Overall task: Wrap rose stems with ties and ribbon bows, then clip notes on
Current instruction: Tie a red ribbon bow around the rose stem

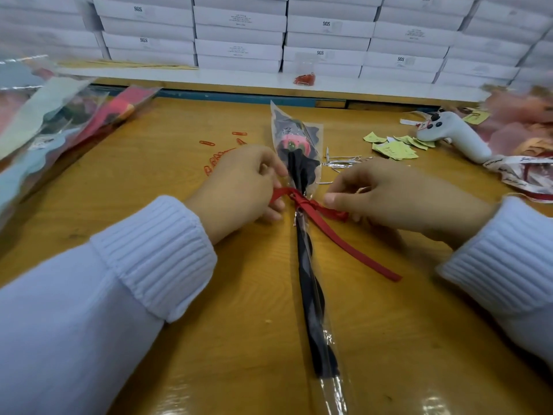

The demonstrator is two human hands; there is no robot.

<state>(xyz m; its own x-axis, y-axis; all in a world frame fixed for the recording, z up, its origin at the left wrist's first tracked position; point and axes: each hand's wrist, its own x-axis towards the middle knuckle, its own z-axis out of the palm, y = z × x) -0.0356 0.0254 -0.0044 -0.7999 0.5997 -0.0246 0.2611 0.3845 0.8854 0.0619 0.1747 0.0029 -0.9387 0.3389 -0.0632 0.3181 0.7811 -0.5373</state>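
Hands point(239, 181) point(389, 196) pinch red ribbon point(359, 253), partly covering it.

My only view, wide head camera, looking forward and down, close above left hand point(239, 187) and right hand point(389, 196), table point(143, 187) under them, stacked boxes point(239, 34) beyond them

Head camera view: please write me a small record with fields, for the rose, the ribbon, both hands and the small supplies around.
rose: in a clear sleeve, lying on the table, bloom pointing away from the person
ribbon: red, knotted round the stem, one long tail trailing right
left hand: pinches the ribbon left of the knot
right hand: pinches the ribbon right of the knot
paper clips: red, loose, left of the rose
twist ties: silver, right of the rose
notes: yellow slips, farther right
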